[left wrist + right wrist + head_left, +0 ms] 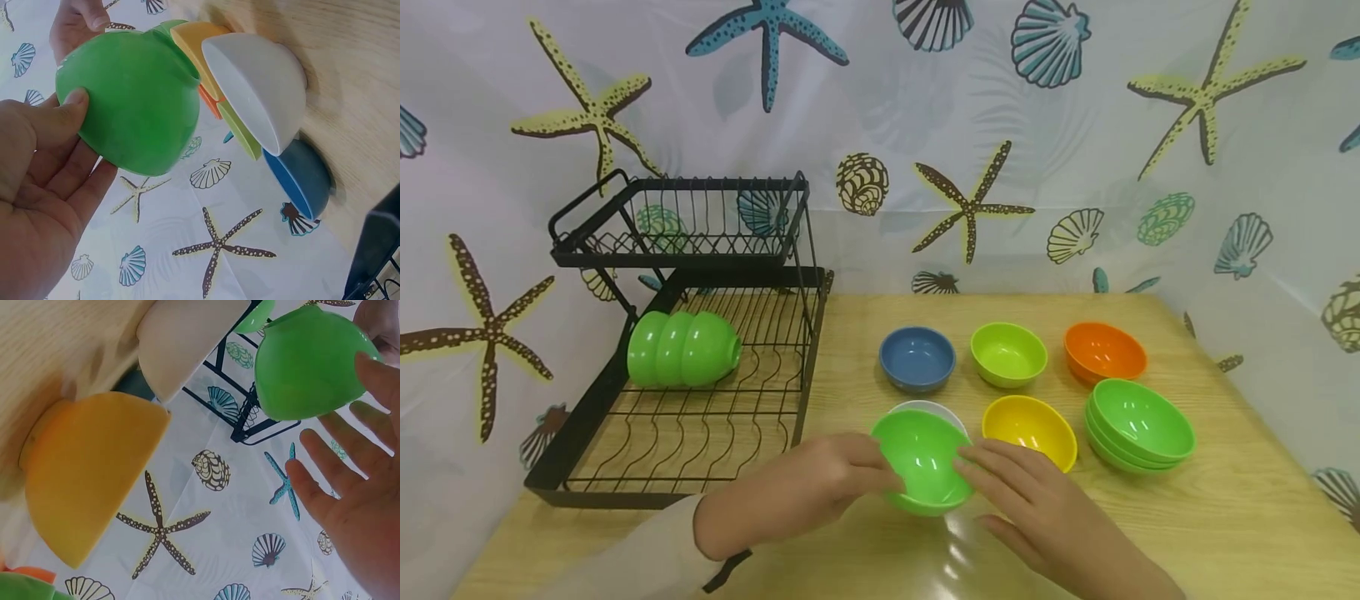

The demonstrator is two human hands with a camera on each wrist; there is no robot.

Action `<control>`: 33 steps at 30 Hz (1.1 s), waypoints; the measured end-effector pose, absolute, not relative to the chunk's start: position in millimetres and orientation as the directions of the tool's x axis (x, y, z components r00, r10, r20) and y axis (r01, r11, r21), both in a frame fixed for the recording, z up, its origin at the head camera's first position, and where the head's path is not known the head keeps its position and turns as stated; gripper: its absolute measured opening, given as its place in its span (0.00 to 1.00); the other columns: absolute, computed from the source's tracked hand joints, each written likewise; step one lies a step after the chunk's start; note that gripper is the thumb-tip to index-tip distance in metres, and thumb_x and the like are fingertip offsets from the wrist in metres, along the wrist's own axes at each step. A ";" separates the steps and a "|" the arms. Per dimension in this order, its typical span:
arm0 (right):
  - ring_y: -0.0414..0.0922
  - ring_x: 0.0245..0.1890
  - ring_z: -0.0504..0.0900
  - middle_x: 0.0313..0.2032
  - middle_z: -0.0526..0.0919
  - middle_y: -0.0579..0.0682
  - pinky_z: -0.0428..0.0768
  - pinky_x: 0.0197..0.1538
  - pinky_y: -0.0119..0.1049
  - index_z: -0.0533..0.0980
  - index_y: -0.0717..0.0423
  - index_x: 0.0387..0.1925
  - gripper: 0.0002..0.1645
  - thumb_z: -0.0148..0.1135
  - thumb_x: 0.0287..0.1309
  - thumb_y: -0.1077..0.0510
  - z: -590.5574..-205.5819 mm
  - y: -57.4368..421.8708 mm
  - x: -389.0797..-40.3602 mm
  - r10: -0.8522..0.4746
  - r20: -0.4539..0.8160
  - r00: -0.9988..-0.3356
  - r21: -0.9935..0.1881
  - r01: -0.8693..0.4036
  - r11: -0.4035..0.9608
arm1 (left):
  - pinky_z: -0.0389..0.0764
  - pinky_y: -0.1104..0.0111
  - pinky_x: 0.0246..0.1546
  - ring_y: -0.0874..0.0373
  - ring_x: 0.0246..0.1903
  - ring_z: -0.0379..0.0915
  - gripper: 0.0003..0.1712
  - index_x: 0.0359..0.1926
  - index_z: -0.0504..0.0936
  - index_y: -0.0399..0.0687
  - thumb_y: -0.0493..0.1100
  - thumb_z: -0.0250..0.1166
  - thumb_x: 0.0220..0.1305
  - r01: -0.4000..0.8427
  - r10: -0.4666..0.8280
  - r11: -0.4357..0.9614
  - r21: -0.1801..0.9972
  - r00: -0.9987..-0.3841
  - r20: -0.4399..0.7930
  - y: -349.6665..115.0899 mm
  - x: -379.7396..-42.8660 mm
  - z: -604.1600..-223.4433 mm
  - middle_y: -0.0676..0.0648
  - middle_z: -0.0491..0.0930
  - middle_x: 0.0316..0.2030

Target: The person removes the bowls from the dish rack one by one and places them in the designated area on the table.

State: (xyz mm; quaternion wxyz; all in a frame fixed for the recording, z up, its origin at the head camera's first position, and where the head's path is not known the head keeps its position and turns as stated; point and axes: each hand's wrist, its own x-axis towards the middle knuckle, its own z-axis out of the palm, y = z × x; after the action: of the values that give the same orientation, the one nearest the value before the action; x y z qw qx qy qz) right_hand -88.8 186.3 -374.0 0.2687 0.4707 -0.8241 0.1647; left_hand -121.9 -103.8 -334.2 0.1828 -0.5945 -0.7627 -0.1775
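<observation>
A green bowl (925, 462) hangs tilted over the front of the table, its inside facing the head camera. My left hand (808, 490) grips its left rim, with the thumb on the bowl's outer wall (134, 109) in the left wrist view. On the other side, my right hand (1048, 510) has its fingers spread and fairly straight, fingertips right at the bowl's right rim. A white bowl (936, 408) stands behind, partly hidden by the green one. Close to the right hand is a yellow bowl (1033, 425).
A black two-tier dish rack (805, 400) stands at left, with three green bowls (681, 350) on edge in its lower tier. Blue (917, 354), lime (1009, 350) and orange (1105, 350) bowls line the back. A stack of green bowls (1142, 425) sits at right.
</observation>
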 end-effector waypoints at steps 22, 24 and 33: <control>0.40 0.40 0.81 0.38 0.85 0.43 0.79 0.49 0.28 0.82 0.53 0.38 0.22 0.42 0.74 0.53 -382.5 181.0 -86.6 -0.684 0.657 -0.317 -0.018 -0.913 0.407 | 0.72 0.81 0.55 0.64 0.43 0.77 0.12 0.41 0.85 0.48 0.32 0.67 0.55 0.985 0.864 0.164 -0.053 -0.117 0.490 -97.4 -119.8 -343.1 0.55 0.82 0.39; 0.40 0.40 0.81 0.38 0.85 0.43 0.79 0.48 0.28 0.82 0.53 0.38 0.21 0.42 0.74 0.54 -381.7 181.0 -86.4 -0.684 0.659 -0.313 -0.019 -0.916 0.401 | 0.72 0.80 0.56 0.63 0.43 0.77 0.13 0.42 0.85 0.47 0.32 0.67 0.55 0.985 0.865 0.154 -0.076 -0.097 0.493 -97.5 -120.4 -343.2 0.54 0.82 0.40; 0.41 0.38 0.81 0.36 0.85 0.45 0.79 0.47 0.27 0.82 0.55 0.34 0.22 0.42 0.74 0.55 -377.3 183.7 -90.0 -0.652 0.703 -0.286 0.030 -0.903 0.429 | 0.73 0.71 0.59 0.57 0.49 0.78 0.20 0.52 0.81 0.45 0.37 0.69 0.57 0.978 0.826 0.182 -0.099 -0.097 0.555 -100.2 -123.1 -340.7 0.49 0.82 0.47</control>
State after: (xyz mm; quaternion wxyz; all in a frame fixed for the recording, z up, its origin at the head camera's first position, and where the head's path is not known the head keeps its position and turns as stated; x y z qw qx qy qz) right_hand -90.0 183.7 -377.3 0.3287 0.4991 -0.7787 0.1911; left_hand -123.1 -100.2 -340.7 0.2542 -0.6219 -0.7254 -0.1497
